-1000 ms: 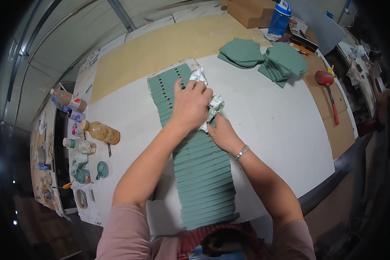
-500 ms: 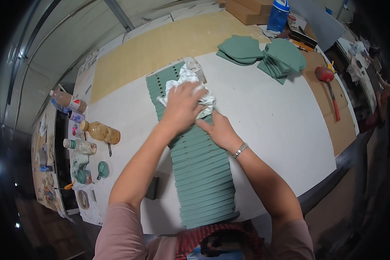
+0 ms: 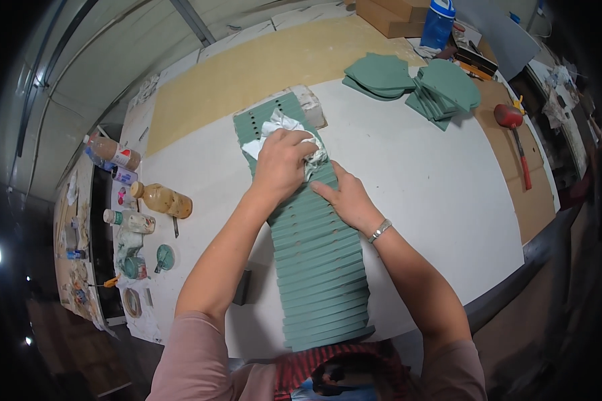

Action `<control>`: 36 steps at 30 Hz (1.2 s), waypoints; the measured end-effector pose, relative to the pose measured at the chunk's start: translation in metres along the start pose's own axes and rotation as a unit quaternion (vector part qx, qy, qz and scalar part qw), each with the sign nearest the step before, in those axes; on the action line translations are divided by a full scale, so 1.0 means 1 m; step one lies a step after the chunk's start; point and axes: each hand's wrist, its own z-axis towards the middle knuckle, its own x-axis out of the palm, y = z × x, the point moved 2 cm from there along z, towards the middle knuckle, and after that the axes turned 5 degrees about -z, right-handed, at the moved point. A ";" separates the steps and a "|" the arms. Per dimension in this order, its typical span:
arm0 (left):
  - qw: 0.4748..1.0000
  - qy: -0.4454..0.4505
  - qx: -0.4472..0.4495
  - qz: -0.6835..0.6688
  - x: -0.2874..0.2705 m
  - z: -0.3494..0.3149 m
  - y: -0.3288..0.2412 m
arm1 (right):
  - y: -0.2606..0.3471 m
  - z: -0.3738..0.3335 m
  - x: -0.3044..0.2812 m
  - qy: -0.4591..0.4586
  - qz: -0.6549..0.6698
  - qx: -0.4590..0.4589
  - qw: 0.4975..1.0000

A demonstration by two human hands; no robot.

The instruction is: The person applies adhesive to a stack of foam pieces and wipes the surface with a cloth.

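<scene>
A long row of overlapping green flat pieces (image 3: 321, 267) runs from my body toward the far side of the white table. Small dark holes line its far end. My left hand (image 3: 284, 160) is closed over a crumpled white cloth (image 3: 282, 121) and presses it on the row near that end. My right hand (image 3: 350, 197) rests along the row's right edge, thumb lying on top and fingers at the side, steadying the pieces. A whitish block (image 3: 313, 108) stands under or behind the far end; how they touch is hidden.
More green pieces (image 3: 381, 75) lie stacked at the back right, near a blue jug (image 3: 438, 27). A red mallet (image 3: 510, 117) lies on cardboard at the right. Along the left edge are a bottle of yellowish liquid (image 3: 166, 200), other bottles and a tape roll (image 3: 133, 303).
My left hand has shifted slightly with the cloth, which bunches closer under the fingers and uncovers more of the block. The whole view has moved a little; my right hand stays at the row's edge.
</scene>
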 end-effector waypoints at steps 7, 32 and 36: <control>0.987 0.077 -0.133 0.043 -0.036 -0.037 0.022 | -0.010 0.001 0.000 -0.033 -0.023 -0.015 0.999; 0.969 0.151 -0.193 0.034 -0.036 -0.016 0.013 | -0.012 0.000 -0.006 -0.002 0.012 0.001 1.000; 0.919 0.170 -0.348 0.079 -0.055 0.000 0.029 | -0.006 -0.001 -0.002 0.000 -0.013 0.018 1.000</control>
